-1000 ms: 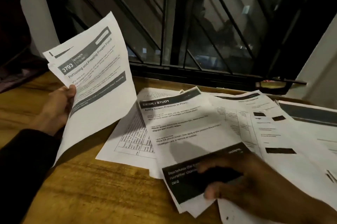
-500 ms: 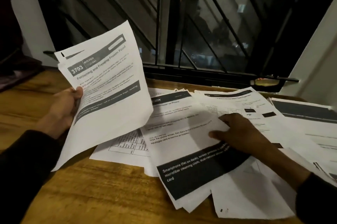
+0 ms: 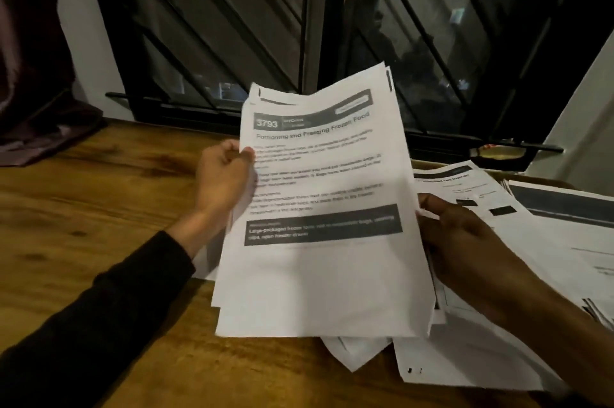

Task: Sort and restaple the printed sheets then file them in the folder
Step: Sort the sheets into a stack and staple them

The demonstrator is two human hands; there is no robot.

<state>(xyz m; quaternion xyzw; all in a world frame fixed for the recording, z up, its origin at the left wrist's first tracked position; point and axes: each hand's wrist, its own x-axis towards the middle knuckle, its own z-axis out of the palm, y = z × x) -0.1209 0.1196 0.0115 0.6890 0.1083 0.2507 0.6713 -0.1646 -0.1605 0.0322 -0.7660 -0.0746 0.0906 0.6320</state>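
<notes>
Gripping the sheet stack (image 3: 319, 241) between left hand (image 3: 222, 180) and right hand (image 3: 465, 241)

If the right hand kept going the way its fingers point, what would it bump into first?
Probably the stack of sheets: the right hand already pinches its right edge, fingers pointing left. The left hand lies beyond.

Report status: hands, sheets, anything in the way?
Both hands on the stack: left hand pinches one edge, right hand the other. Loose sheets spread on the table. No folder or stapler seen.
</notes>
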